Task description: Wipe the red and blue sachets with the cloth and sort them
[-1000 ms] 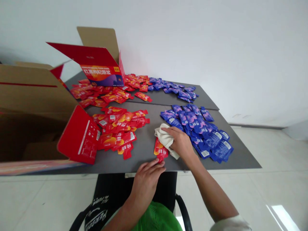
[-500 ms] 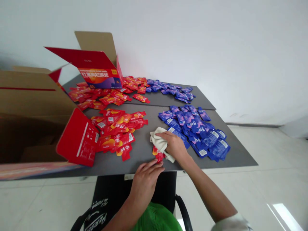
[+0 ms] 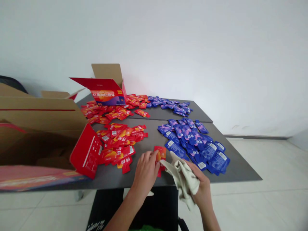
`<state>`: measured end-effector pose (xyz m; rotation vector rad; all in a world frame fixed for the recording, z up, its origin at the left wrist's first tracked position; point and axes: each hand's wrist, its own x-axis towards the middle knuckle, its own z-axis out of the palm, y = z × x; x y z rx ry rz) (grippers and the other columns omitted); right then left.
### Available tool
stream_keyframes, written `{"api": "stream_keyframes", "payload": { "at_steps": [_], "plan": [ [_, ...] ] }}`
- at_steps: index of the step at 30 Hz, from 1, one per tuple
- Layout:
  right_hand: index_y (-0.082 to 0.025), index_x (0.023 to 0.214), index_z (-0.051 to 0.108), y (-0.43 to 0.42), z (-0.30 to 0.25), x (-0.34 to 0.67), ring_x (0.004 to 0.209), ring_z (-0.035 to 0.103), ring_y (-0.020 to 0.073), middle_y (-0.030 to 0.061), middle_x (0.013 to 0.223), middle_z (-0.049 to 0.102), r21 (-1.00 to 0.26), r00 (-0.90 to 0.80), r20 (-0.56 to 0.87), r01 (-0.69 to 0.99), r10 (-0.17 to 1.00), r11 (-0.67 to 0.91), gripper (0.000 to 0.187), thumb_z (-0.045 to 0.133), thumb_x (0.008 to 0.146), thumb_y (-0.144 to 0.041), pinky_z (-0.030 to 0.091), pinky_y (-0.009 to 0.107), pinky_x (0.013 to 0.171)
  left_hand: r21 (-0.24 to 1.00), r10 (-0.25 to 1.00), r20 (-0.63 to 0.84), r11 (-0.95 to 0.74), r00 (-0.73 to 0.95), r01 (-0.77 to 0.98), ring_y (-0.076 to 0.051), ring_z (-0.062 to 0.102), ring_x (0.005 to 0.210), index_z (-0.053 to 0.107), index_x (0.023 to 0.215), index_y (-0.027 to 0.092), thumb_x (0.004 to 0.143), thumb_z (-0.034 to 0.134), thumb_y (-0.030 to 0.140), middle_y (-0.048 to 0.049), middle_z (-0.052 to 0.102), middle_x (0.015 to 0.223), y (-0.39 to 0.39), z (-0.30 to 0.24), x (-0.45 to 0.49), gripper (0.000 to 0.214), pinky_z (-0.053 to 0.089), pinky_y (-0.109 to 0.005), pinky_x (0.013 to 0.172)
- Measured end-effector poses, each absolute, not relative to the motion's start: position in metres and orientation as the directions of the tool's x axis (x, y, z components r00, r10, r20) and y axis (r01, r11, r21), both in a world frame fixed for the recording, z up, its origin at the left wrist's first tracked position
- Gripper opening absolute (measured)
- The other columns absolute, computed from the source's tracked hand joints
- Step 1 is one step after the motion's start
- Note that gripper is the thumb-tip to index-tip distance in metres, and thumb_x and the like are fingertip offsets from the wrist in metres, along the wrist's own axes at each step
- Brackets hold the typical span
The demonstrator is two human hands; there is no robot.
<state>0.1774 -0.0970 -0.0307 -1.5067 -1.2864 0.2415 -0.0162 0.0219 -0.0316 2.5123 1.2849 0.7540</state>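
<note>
Near box (image 3: 36, 118) open twd counter's (image 3: 151, 136) front-L corner, inside too dark to tell; far box (image 3: 106, 97) nr far-L corner, flaps open, contents hidden. Red sachet (image 3: 161, 152) nr front edge, mid, L hand (image 3: 145, 170) touching it; can't tell if grip's pinched. R hand (image 3: 202, 189) grip closed on cloth (image 3: 184, 179), over front edge.

On the table (image 3: 237, 168), a sachet (image 3: 163, 152) between left sachet pile (image 3: 120, 141) and right sachet pile (image 3: 194, 141), carton (image 3: 108, 98) at back left

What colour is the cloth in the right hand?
The cloth is plain off-white, showing best in the head view.
</note>
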Motion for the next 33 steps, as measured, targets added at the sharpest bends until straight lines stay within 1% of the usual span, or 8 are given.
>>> {"api": "stream_keyframes", "payload": {
  "at_steps": [6, 11, 13, 16, 19, 23, 27, 33],
  "plan": [
    [-0.026, 0.112, 0.083, -0.129, -0.063, 0.189, 0.099, 0.080, 0.0355, 0.0098, 0.111, 0.083, -0.905, 0.560, 0.317, 0.420, 0.765, 0.067, 0.034, 0.076, 0.084, -0.044, 0.067, 0.041, 0.087, 0.283, 0.852, 0.316, -0.505, 0.418, 0.816, -0.034, 0.060, 0.109, 0.057, 0.141, 0.008, 0.098, 0.063, 0.045, -0.0193, 0.064, 0.119, 0.042, -0.040, 0.019, 0.057, 0.051, -0.047, 0.091],
    [-0.024, 0.110, 0.084, -0.130, -0.066, 0.189, 0.096, 0.081, 0.0358, 0.0109, 0.109, 0.083, -0.930, 0.616, 0.296, 0.360, 0.730, 0.074, 0.036, 0.077, 0.083, -0.047, 0.068, 0.037, 0.082, 0.411, 0.876, 0.134, -0.475, 0.464, 0.778, -0.038, 0.062, 0.114, 0.057, 0.138, 0.007, 0.086, 0.077, 0.048, -0.0233, 0.065, 0.121, 0.065, -0.035, 0.026, 0.069, 0.048, -0.049, 0.095],
    [-0.026, 0.109, 0.085, -0.129, -0.067, 0.189, 0.095, 0.081, 0.0356, 0.0105, 0.107, 0.083, -0.934, 0.617, 0.295, 0.348, 0.729, 0.083, 0.035, 0.077, 0.083, -0.047, 0.068, 0.037, 0.081, 0.453, 0.864, 0.103, -0.482, 0.493, 0.750, -0.034, 0.066, 0.111, 0.061, 0.133, 0.011, 0.083, 0.081, 0.043, -0.0200, 0.069, 0.120, 0.075, -0.034, 0.025, 0.063, 0.049, -0.042, 0.091],
    [-0.029, 0.110, 0.084, -0.128, -0.068, 0.190, 0.096, 0.080, 0.0366, 0.0082, 0.107, 0.084, -0.945, 0.605, 0.279, 0.311, 0.746, 0.101, 0.033, 0.076, 0.083, -0.047, 0.068, 0.039, 0.080, 0.504, 0.834, 0.093, -0.510, 0.544, 0.697, -0.023, 0.071, 0.091, 0.070, 0.109, 0.018, 0.083, 0.081, 0.035, -0.0074, 0.074, 0.100, 0.087, -0.030, 0.022, 0.033, 0.050, -0.029, 0.075],
    [-0.029, 0.109, 0.084, -0.128, -0.067, 0.191, 0.093, 0.080, 0.0368, 0.0074, 0.108, 0.083, -0.955, 0.592, 0.255, 0.276, 0.764, 0.105, 0.032, 0.076, 0.084, -0.048, 0.069, 0.039, 0.072, 0.536, 0.815, 0.134, -0.538, 0.563, 0.651, -0.019, 0.068, 0.081, 0.070, 0.086, 0.018, 0.091, 0.071, 0.032, -0.0027, 0.069, 0.085, 0.090, -0.023, 0.015, 0.015, 0.047, -0.026, 0.070],
    [-0.027, 0.105, 0.085, -0.129, -0.069, 0.192, 0.083, 0.080, 0.0343, 0.0084, 0.104, 0.084, -0.961, 0.593, 0.230, 0.262, 0.772, 0.086, 0.033, 0.077, 0.081, -0.050, 0.068, 0.036, 0.065, 0.537, 0.768, 0.271, -0.621, 0.580, 0.571, -0.019, 0.065, 0.098, 0.073, 0.109, 0.021, 0.099, 0.059, 0.022, -0.0046, 0.065, 0.103, 0.077, -0.014, -0.002, 0.017, 0.049, -0.031, 0.088],
    [-0.027, 0.104, 0.085, -0.130, -0.075, 0.193, 0.093, 0.079, 0.0365, 0.0087, 0.105, 0.083, -0.957, 0.609, 0.226, 0.286, 0.760, 0.055, 0.035, 0.079, 0.080, -0.051, 0.068, 0.038, 0.074, 0.448, 0.659, 0.345, -0.741, 0.668, 0.499, -0.021, 0.063, 0.106, 0.072, 0.123, 0.029, 0.095, 0.057, 0.005, -0.0043, 0.065, 0.111, 0.051, -0.017, -0.026, 0.040, 0.050, -0.036, 0.093],
    [-0.027, 0.111, 0.082, -0.132, -0.083, 0.197, 0.101, 0.078, 0.0334, 0.0090, 0.115, 0.081, -0.944, 0.572, 0.240, 0.325, 0.785, 0.052, 0.033, 0.076, 0.085, -0.045, 0.065, 0.039, 0.091, 0.371, 0.624, 0.309, -0.774, 0.718, 0.513, -0.028, 0.050, 0.140, 0.057, 0.145, 0.032, 0.095, 0.068, 0.023, -0.0076, 0.057, 0.149, 0.031, -0.038, -0.061, 0.052, 0.046, -0.047, 0.112]
  ]
}}
